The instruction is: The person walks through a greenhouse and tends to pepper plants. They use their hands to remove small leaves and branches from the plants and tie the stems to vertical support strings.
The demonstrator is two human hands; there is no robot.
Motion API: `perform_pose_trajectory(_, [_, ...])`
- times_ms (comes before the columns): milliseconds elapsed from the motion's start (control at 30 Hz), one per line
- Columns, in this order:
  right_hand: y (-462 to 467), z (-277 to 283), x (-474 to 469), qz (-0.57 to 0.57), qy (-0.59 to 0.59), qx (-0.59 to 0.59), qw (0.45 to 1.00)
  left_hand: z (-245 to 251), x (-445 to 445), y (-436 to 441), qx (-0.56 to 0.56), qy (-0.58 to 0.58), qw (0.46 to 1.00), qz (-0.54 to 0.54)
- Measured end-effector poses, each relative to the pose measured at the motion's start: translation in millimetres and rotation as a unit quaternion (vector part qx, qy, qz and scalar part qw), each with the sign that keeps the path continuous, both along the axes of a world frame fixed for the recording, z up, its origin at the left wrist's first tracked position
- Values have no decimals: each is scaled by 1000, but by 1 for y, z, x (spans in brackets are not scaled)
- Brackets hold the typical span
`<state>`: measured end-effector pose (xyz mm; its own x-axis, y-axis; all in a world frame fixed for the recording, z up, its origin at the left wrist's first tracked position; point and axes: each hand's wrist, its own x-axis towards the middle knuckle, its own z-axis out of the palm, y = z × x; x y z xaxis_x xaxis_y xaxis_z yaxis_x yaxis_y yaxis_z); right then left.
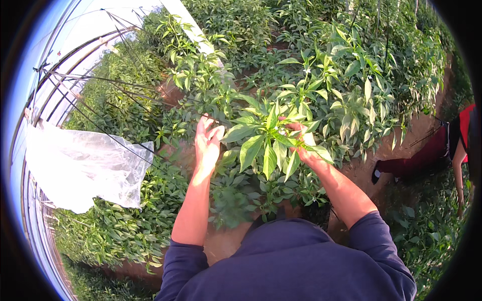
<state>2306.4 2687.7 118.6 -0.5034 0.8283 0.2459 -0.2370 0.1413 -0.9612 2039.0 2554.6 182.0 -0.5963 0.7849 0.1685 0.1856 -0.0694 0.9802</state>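
A leafy pepper plant (269, 141) with small white flowers rises between my two hands. My left hand (208, 141) is raised at the plant's left side, palm turned up and fingers partly curled, beside a thin dark string (188, 109). Whether its fingers touch the string cannot be told. On the right, my right hand (303, 139) reaches in among the upper leaves; foliage covers part of its fingers, so what they grip is hidden.
Dense pepper plants (376, 75) surround me. Clear plastic sheeting (90, 165) hangs at left near curved greenhouse poles (71, 49). A pale post (192, 30) slants behind the plants. Another person (425, 158) stands at the far right on the soil path (418, 131).
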Motion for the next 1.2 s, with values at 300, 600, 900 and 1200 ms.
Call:
perform_pose_trajectory(300, [49,19,-90,-52,-230,257,937,-16,-6,-10,-36,64,995,-61])
perform_pose_trajectory(600, [23,38,-176,10,-142,192,971,11,19,-17,-69,200,977,-42])
perform_pose_trajectory(900, [21,22,-183,227,-127,81,962,68,21,14,-63,376,922,65])
perform_pose_trajectory(1200, [28,19,-164,268,-149,101,946,106,-44,27,-290,409,864,47])
